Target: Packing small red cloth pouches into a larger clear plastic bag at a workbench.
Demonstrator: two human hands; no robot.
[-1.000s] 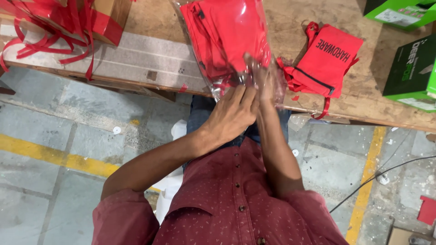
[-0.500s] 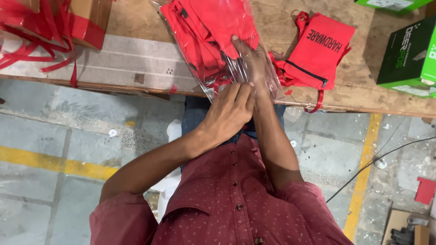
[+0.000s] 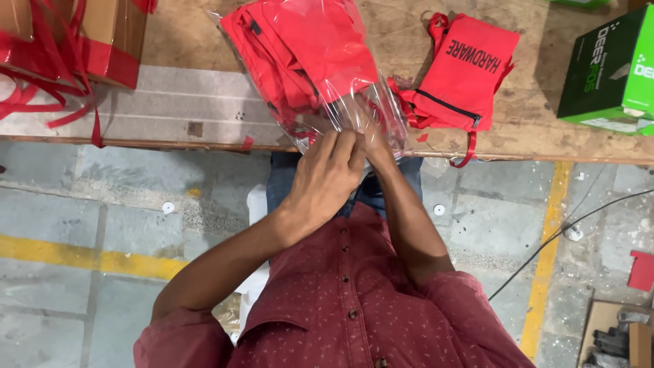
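Note:
A clear plastic bag (image 3: 320,75) holding a folded red cloth item lies on the wooden table (image 3: 402,41), its open end hanging over the near edge. My left hand (image 3: 327,177) pinches the bag's open end from the left. My right hand (image 3: 371,136) sits partly inside or behind the plastic mouth, fingers gripping the film. Both hands meet at the table edge. A second red pouch (image 3: 463,75) with a black zip and straps lies flat to the right, untouched.
A green and black carton (image 3: 610,71) stands at the right end of the table. A cardboard box with red straps (image 3: 75,48) sits at the left. Below are a grey tiled floor with yellow lines (image 3: 545,259) and a black cable (image 3: 579,218).
My right hand has slid from the bag's top surface down to its open end. The left hand stayed at the bag's mouth. The view shifted slightly.

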